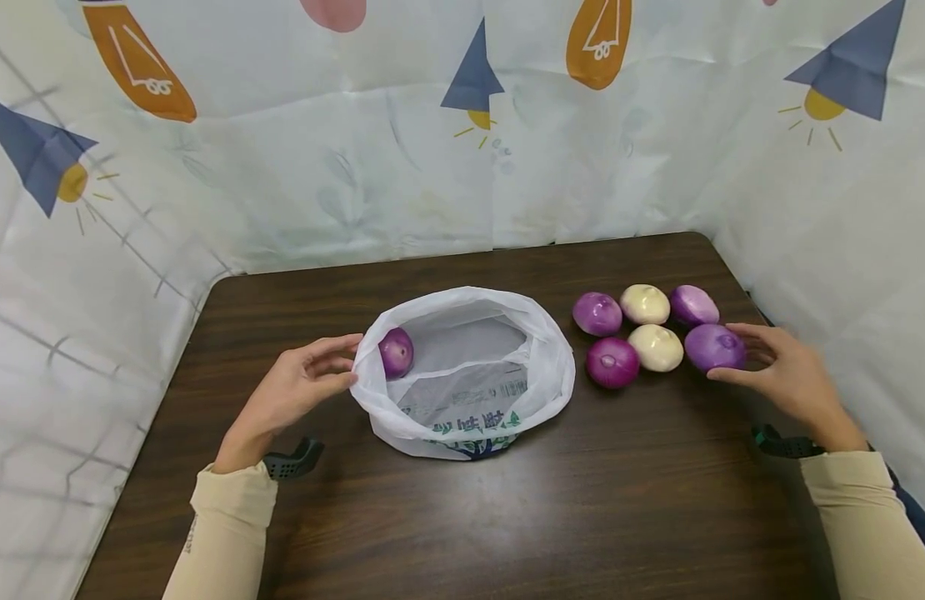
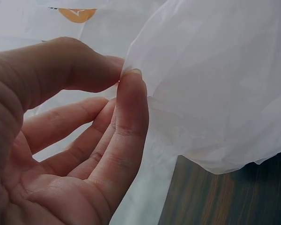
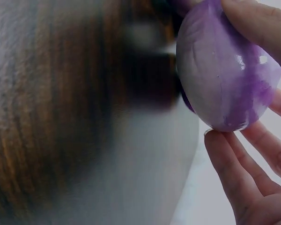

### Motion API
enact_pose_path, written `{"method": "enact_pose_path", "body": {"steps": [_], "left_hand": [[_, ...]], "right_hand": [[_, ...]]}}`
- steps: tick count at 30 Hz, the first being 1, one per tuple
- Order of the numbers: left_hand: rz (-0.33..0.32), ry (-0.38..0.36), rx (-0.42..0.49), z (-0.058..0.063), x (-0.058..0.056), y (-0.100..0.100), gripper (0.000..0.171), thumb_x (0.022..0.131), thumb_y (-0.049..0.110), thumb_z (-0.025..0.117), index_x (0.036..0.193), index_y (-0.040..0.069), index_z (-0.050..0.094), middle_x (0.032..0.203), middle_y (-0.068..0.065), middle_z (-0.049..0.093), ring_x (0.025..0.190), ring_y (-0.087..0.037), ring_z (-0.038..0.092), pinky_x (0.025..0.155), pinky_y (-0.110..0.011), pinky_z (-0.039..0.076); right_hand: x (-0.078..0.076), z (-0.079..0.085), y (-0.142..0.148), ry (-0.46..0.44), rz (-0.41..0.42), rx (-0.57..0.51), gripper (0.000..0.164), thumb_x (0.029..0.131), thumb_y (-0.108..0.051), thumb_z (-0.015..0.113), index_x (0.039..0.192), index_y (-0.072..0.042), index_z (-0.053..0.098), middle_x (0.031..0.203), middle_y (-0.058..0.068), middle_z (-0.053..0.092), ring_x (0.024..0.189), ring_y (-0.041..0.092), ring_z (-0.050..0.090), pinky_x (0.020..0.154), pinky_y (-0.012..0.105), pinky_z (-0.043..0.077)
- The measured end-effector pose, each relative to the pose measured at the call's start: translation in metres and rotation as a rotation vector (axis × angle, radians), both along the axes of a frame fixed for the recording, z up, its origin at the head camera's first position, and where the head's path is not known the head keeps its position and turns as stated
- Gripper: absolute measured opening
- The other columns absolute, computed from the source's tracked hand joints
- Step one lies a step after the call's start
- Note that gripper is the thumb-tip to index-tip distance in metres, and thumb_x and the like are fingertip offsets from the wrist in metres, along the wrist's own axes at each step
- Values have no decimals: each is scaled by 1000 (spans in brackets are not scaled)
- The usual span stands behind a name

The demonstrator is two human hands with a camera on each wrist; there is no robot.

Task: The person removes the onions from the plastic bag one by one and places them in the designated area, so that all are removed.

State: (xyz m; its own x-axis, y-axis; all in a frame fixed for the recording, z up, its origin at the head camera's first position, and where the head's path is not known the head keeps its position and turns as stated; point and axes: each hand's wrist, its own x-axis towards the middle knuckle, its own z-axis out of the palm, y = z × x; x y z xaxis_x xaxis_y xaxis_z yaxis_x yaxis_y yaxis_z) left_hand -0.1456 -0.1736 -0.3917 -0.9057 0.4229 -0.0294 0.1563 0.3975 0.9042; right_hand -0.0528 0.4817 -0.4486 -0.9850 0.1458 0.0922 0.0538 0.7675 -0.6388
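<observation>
My left hand [image 1: 301, 379] pinches the left rim of a white plastic bag [image 1: 552, 362] between thumb and finger. The bag stands wide at its mouth, with dark lettering and green leaves printed on its front. Inside, against the left wall, lies a purple onion [image 1: 396, 352]. At the right, my right hand [image 1: 796, 375] holds another purple onion [image 1: 715, 347] between thumb and fingertips; in the right wrist view this onion [image 3: 225, 70] shows a paler side. It is the front right one of a cluster of peeled onions.
Beside the held onion are two pale onions [image 1: 656, 348] and several purple ones [image 1: 612, 362], in two rows right of the bag. The dark wood table [image 1: 552, 517] carries everything. A printed white cloth [image 1: 402, 192] hangs behind and at both sides.
</observation>
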Motion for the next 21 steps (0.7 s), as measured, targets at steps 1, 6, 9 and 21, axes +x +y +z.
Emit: {"method": "enact_pose_path", "body": {"steps": [1, 6, 9, 21], "left_hand": [[0, 1, 0, 0, 0, 0, 56, 94, 11, 75, 146, 3, 57, 130, 10, 64, 103, 5, 70, 86, -15, 57], [-3, -6, 4, -2, 0, -1, 56, 94, 11, 76, 147, 3, 56, 132, 5, 65, 103, 5, 70, 87, -15, 57], [-4, -10, 2, -2, 0, -2, 56, 94, 11, 76, 147, 3, 56, 133, 0, 65, 103, 4, 70, 87, -15, 57], [-16, -7, 19, -5, -4, -5, 58, 94, 12, 76, 148, 3, 55, 131, 3, 65, 103, 3, 70, 87, -15, 57]], "right_hand": [[0, -1, 0, -6, 0, 8, 76, 79, -33, 92, 142, -5, 59, 136, 21, 58, 91, -35, 42, 73, -5, 39], [2, -2, 1, -43, -7, 54, 79, 79, -40, 91, 142, -7, 59, 140, 26, 60, 90, -36, 37, 71, -3, 36], [2, -3, 0, -60, -6, 66, 79, 79, -43, 91, 142, -7, 59, 141, 28, 60, 90, -35, 36, 70, -2, 36], [5, 0, 5, -9, -10, -27, 76, 79, -29, 92, 142, -7, 58, 121, -28, 56, 94, -29, 52, 77, -2, 42]]}}
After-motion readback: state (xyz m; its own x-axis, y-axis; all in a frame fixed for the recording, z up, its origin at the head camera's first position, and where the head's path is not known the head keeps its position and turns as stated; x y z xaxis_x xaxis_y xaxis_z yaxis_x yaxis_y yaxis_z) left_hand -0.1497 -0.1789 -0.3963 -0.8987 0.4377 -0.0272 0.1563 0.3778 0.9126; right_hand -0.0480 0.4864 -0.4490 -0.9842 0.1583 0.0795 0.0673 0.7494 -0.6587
